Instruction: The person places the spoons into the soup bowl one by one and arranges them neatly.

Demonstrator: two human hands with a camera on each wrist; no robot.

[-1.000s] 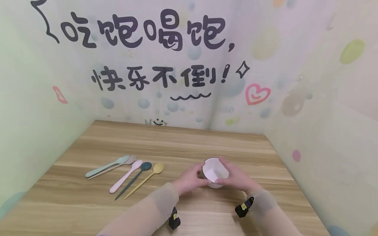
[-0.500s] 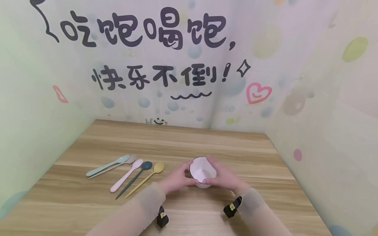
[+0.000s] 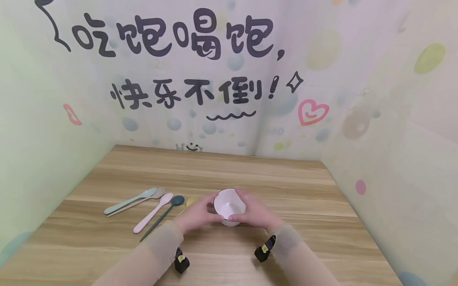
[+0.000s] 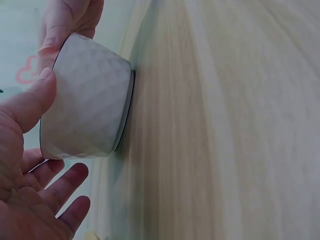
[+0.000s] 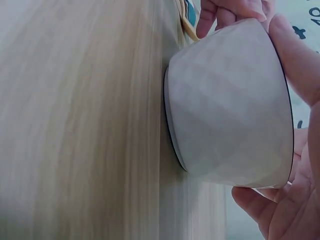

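A white bowl [image 3: 229,204] with a dark rim and a faceted outer wall is held upright between both hands, low at the tabletop. Whether its dark-edged base touches the wood is hard to tell. My left hand [image 3: 196,215] grips the bowl's left side, thumb at the near rim; in the left wrist view some of its fingers spread free below the wall. From the right, my right hand [image 3: 258,212] grips the rim with its thumb in front and fingers toward the far side. The yellow spoon [image 3: 191,201] lies partly hidden behind my left hand.
Left of the bowl, a dark teal spoon [image 3: 162,216], a pink spoon [image 3: 153,214], a beige spoon [image 3: 137,201] and a pale blue spoon [image 3: 129,201] lie on the wooden table [image 3: 286,178]. Printed curtains [image 3: 229,131] border the table's back and sides.
Both hands have moved left across the table with the bowl, toward the spoons. My left hand now covers part of the yellow spoon. The spoons have stayed put.
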